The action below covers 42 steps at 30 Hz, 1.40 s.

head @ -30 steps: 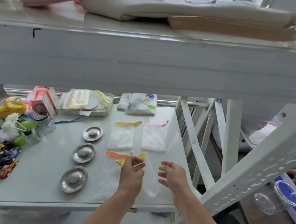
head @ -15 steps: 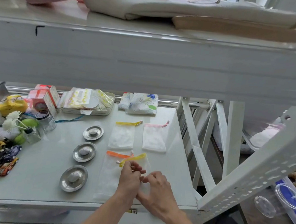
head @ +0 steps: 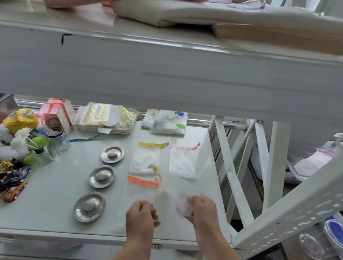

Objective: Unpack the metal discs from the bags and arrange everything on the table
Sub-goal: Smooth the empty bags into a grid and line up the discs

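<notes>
On table (head: 33, 206): empty bags (head: 144, 158), bare discs (head: 112, 154)

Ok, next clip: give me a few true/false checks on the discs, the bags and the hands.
1. Three metal discs lie in a column on the table. True.
2. Each disc is still inside a bag. False: all three lie bare on the table.
3. The orange-topped bag lies flat near the front edge. True.
4. The left hand holds a disc. False: no disc is in it.
5. The right hand touches a clear bag. True.
</notes>
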Each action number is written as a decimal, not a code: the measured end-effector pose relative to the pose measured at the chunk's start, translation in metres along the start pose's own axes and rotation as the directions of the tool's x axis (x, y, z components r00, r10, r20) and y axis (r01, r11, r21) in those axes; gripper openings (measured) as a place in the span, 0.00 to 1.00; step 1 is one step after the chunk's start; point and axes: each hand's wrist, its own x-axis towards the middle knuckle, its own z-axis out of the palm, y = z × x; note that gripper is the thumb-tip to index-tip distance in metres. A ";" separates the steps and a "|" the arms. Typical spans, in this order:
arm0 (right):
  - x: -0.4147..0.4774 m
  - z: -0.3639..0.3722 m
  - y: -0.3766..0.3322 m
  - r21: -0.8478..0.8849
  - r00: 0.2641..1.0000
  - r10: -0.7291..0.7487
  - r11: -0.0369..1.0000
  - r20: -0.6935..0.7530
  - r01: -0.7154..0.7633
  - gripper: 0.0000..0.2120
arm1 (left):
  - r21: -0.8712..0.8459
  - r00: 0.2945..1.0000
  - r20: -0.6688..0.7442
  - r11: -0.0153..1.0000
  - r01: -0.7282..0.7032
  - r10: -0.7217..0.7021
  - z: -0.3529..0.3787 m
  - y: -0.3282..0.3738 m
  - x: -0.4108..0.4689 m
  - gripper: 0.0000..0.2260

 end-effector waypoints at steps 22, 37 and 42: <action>0.025 -0.032 0.017 0.147 0.987 0.133 0.979 0.091 -0.145 0.11 | 0.471 0.922 0.385 0.868 -0.161 -0.037 0.025 0.002 0.017 0.16; 0.039 -0.026 0.034 -0.184 0.982 -0.108 0.980 -0.157 0.079 0.11 | 0.711 0.904 0.408 0.578 -0.402 0.127 0.030 -0.005 0.026 0.22; 0.048 -0.018 0.025 -0.344 0.969 -0.177 0.933 -0.173 0.109 0.11 | 0.744 0.904 0.407 0.528 -0.409 0.127 0.032 -0.012 0.025 0.22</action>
